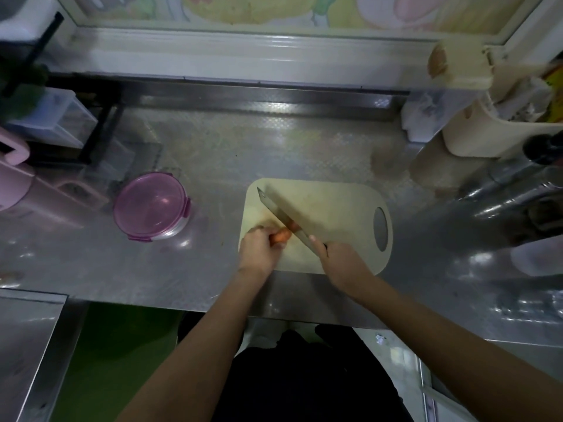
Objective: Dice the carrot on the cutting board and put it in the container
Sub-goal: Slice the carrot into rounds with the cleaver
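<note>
An orange carrot (281, 235) lies on the beige cutting board (335, 208) near its left edge. My left hand (259, 249) grips the carrot's near end and covers part of it. My right hand (342, 261) holds the handle of a long knife (280, 213), with the index finger laid along the blade's spine. The blade runs diagonally toward the board's far left corner and crosses the carrot. A small orange piece shows on the far side of the blade. A round container with a pink lid (151, 205) stands closed on the counter to the left of the board.
The board lies on a steel counter (122, 269) close to its front edge. Pink items (18, 184) and a clear drawer box (58, 117) sit at the far left. A cream holder (493, 129) and shiny metal ware (518, 202) crowd the right side.
</note>
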